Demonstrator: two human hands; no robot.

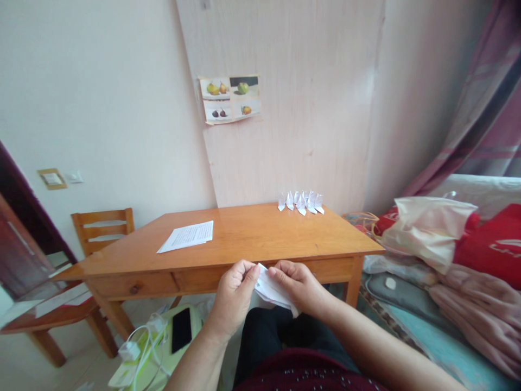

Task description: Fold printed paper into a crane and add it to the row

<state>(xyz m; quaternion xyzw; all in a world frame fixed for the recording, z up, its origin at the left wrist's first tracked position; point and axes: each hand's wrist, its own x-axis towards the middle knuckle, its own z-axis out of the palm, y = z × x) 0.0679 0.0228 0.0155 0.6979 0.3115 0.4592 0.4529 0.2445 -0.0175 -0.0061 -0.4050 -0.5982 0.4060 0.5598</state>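
Note:
Above my lap, in front of the table's near edge, both hands hold a folded piece of white paper point(272, 288). My left hand point(238, 290) pinches its left corner between thumb and fingers. With thumb on top, my right hand point(299, 285) grips the upper right part, and its palm hides some of the sheet. Faint print shows on the paper. Several small folded paper figures point(301, 203) stand in a group at the back right of the wooden table point(244, 233). A stack of printed sheets point(188, 236) lies on the table's left side.
A wooden chair point(103, 222) stands at the left, with papers on another wooden seat point(61, 315) below. Under the table's left front, a black phone point(181, 330) and white chargers point(129, 350) with cables rest on a pale green stand. Bags point(427, 222) and cloth point(480, 315) lie at the right.

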